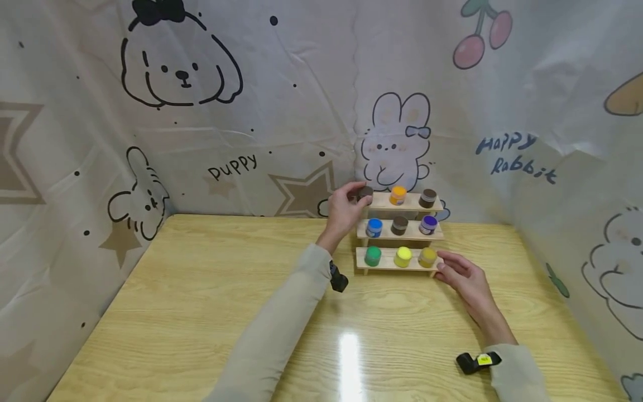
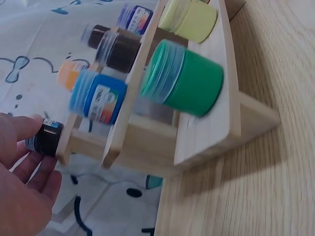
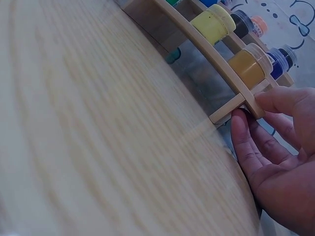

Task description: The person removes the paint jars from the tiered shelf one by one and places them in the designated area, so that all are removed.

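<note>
A three-tier wooden stand (image 1: 412, 268) carries small paint jars at the back of the table. My left hand (image 1: 345, 212) pinches a dark jar (image 2: 49, 138) between thumb and fingers, at the left end of the top tier. Beside it on that tier are an orange jar (image 1: 398, 195) and another dark jar (image 1: 427, 198). The middle tier bears a blue jar (image 2: 101, 98), a dark brown one (image 1: 399, 225) and a purple one (image 1: 428, 224). Below stand green (image 2: 189, 81), yellow (image 1: 403, 256) and ochre (image 3: 251, 66) jars. My right hand (image 3: 280, 152) grips the bottom tier's right end.
The stand rests on a light wood-grain table (image 1: 201, 312), near its back edge. Behind and beside it hangs a pale cloth (image 1: 291, 111) printed with cartoon animals. Each wrist has a black camera strapped on, such as the left wrist camera (image 1: 338, 277).
</note>
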`<state>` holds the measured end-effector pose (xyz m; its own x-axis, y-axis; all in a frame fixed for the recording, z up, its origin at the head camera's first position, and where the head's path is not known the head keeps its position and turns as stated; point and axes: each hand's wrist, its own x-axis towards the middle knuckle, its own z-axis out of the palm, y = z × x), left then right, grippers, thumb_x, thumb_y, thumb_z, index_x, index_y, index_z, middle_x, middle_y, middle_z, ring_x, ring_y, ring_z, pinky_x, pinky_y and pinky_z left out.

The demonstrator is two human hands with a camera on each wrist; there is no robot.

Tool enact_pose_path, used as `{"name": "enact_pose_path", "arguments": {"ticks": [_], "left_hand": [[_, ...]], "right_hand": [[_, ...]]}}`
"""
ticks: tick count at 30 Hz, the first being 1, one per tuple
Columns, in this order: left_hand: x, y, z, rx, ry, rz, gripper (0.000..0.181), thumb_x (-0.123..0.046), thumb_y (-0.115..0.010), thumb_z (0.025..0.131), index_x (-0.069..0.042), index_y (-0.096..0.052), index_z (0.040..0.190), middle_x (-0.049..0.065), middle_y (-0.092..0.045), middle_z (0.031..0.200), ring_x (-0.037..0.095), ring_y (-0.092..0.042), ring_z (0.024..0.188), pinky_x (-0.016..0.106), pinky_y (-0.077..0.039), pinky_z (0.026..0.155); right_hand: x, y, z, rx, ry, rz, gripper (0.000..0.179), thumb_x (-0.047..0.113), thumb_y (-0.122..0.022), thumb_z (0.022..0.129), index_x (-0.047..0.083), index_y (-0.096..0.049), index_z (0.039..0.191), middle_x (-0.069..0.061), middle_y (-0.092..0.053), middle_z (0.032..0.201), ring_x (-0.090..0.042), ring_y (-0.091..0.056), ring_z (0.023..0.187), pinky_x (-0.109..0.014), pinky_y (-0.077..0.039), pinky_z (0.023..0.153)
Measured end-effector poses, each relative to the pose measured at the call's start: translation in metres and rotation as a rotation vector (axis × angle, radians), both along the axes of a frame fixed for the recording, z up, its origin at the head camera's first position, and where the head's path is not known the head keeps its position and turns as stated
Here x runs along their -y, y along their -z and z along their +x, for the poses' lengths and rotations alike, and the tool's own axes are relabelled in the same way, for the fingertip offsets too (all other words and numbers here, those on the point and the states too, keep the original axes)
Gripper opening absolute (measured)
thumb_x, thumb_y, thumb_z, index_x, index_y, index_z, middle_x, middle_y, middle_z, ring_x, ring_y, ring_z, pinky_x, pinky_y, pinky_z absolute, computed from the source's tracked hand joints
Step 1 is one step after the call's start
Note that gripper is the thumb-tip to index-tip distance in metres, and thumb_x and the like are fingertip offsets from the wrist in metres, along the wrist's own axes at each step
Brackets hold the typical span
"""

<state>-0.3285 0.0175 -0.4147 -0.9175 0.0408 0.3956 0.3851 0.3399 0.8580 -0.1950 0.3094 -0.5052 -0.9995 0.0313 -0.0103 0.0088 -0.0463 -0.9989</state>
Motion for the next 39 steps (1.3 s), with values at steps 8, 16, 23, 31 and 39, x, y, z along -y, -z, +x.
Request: {"name": "enact_pose_path", "arguments": {"ticks": [8,16,23,31,39], "left_hand": [[0.025,0.003,0.004,-0.011,0.022,0.066,0.034,-0.012,-0.077,0.094,-0.005,-0.071,0.126,0.011,-0.071,0.123,0.025,-0.066,0.111,0.037,-0.054,0.098],[0.051,0.014,0.014,0.008,0.033,0.134,0.037,-0.006,-0.077,0.092,0.003,-0.068,0.128,0.017,-0.069,0.126,0.033,-0.064,0.117,0.046,-0.052,0.102],[0.075,0.032,0.025,0.055,0.007,0.199,0.035,0.0,-0.076,0.091,0.006,-0.068,0.125,0.022,-0.068,0.123,0.036,-0.064,0.115,0.051,-0.052,0.102],[0.088,0.052,0.035,0.138,-0.061,0.246,0.036,0.006,-0.078,0.087,0.008,-0.069,0.122,0.024,-0.067,0.123,0.036,-0.065,0.117,0.041,-0.054,0.101],[0.098,0.072,0.036,0.186,-0.066,0.218,0.035,0.006,-0.076,0.089,0.006,-0.07,0.123,0.023,-0.068,0.125,0.035,-0.065,0.118,0.036,-0.055,0.099]], "right_hand": [[-0.001,0.001,0.0,-0.012,-0.004,-0.012,0.052,0.013,-0.069,0.1,-0.007,-0.05,0.143,0.013,-0.069,0.118,-0.004,-0.068,0.103,-0.022,-0.057,0.087],[-0.003,0.002,-0.001,0.003,0.008,0.02,0.051,0.014,-0.069,0.1,-0.006,-0.05,0.143,0.014,-0.068,0.119,-0.003,-0.067,0.105,-0.023,-0.057,0.089],[-0.002,0.001,-0.001,-0.004,-0.004,0.009,0.054,0.014,-0.068,0.1,-0.009,-0.047,0.145,0.013,-0.067,0.12,-0.002,-0.066,0.106,-0.024,-0.057,0.09],[-0.005,0.0,0.0,-0.004,-0.008,0.002,0.052,0.014,-0.068,0.1,-0.008,-0.049,0.144,0.013,-0.068,0.119,-0.003,-0.067,0.106,-0.024,-0.057,0.089],[-0.004,0.002,-0.002,-0.005,-0.022,-0.041,0.05,0.012,-0.068,0.1,-0.007,-0.051,0.143,0.01,-0.07,0.119,-0.005,-0.068,0.106,-0.025,-0.057,0.09]]}}
